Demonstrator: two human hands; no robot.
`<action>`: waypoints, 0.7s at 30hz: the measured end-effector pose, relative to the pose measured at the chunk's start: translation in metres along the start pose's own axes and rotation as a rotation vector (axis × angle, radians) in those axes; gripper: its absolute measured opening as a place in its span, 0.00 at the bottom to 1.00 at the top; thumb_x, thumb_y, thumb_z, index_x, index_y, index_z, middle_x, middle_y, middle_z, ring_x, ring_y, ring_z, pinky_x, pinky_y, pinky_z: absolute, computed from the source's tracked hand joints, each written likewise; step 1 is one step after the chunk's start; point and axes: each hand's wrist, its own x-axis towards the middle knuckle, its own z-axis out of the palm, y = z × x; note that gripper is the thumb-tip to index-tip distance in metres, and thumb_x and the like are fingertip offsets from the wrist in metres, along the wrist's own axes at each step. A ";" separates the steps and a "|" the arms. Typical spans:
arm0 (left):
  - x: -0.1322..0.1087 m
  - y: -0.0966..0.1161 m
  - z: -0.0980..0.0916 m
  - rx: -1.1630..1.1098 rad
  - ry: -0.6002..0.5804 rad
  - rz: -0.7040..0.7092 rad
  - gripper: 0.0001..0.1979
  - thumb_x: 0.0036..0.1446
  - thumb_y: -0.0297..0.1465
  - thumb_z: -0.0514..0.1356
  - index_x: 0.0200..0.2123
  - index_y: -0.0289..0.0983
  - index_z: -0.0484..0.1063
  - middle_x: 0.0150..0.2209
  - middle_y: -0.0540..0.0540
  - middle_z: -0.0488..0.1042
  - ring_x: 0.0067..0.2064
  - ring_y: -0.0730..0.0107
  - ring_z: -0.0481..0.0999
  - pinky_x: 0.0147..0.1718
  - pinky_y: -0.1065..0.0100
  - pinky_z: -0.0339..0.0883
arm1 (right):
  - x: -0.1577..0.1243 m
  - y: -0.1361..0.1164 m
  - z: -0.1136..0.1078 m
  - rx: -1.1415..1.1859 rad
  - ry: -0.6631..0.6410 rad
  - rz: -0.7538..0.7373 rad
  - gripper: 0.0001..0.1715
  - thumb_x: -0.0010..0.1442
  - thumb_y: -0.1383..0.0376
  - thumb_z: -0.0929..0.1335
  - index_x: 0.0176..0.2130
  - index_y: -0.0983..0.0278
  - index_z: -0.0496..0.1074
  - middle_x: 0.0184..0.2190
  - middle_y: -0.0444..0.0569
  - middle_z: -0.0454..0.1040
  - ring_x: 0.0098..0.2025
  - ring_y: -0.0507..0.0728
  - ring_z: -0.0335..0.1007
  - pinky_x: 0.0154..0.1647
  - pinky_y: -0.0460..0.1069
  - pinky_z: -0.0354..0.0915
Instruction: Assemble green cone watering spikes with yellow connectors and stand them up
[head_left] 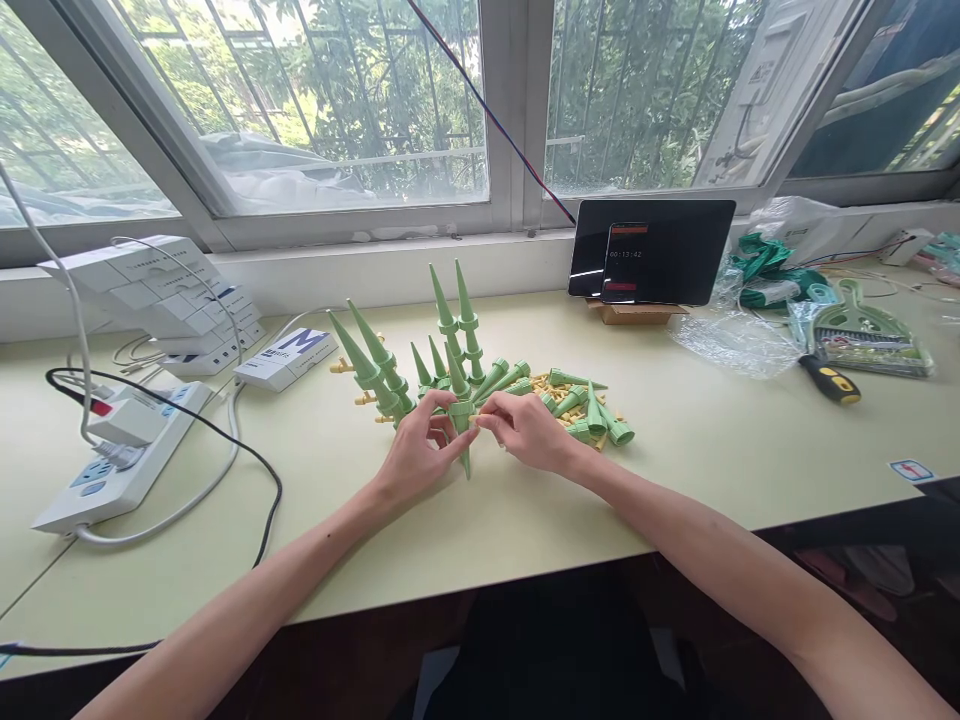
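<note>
My left hand (416, 445) is closed around a green plant watering spike (461, 410), held with a pointed end down above the table. At its side, the fingertips of my right hand (525, 428) pinch a small yellow valve piece (473, 423), partly hidden by the fingers. Beyond my left hand stand several stacked green spikes (367, 368) with yellow pieces sticking out to the left. More stacked spikes (448, 325) rise behind my hands. To the right lies a heap of loose green spikes (594, 412) mixed with small yellow pieces (574, 400).
On the left are a power strip (124, 480) with cables, a small white box (289, 358) and stacked white boxes (202, 310). A dark tablet (675, 250) and a phone (626, 270) stand at the back. A screwdriver (829, 380) and dustpan (862, 325) lie right.
</note>
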 end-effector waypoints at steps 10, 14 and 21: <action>-0.001 0.002 0.001 0.029 0.017 0.020 0.18 0.55 0.39 0.65 0.43 0.40 0.61 0.32 0.53 0.67 0.24 0.77 0.70 0.24 0.70 0.72 | 0.000 0.003 0.003 -0.028 0.023 -0.007 0.19 0.68 0.56 0.63 0.30 0.65 0.69 0.19 0.41 0.64 0.20 0.49 0.53 0.23 0.46 0.52; -0.002 0.003 0.001 0.037 0.021 0.033 0.17 0.56 0.38 0.64 0.43 0.41 0.61 0.30 0.54 0.67 0.24 0.77 0.70 0.23 0.71 0.71 | 0.000 0.002 0.004 -0.019 0.037 0.001 0.20 0.67 0.56 0.63 0.28 0.64 0.66 0.18 0.40 0.62 0.19 0.48 0.52 0.23 0.46 0.51; -0.002 0.004 0.001 0.055 0.025 0.046 0.17 0.55 0.38 0.65 0.42 0.40 0.61 0.29 0.54 0.67 0.23 0.77 0.70 0.24 0.71 0.71 | 0.000 0.000 0.004 -0.029 0.037 0.027 0.19 0.67 0.62 0.62 0.24 0.63 0.61 0.17 0.40 0.60 0.19 0.48 0.51 0.23 0.46 0.50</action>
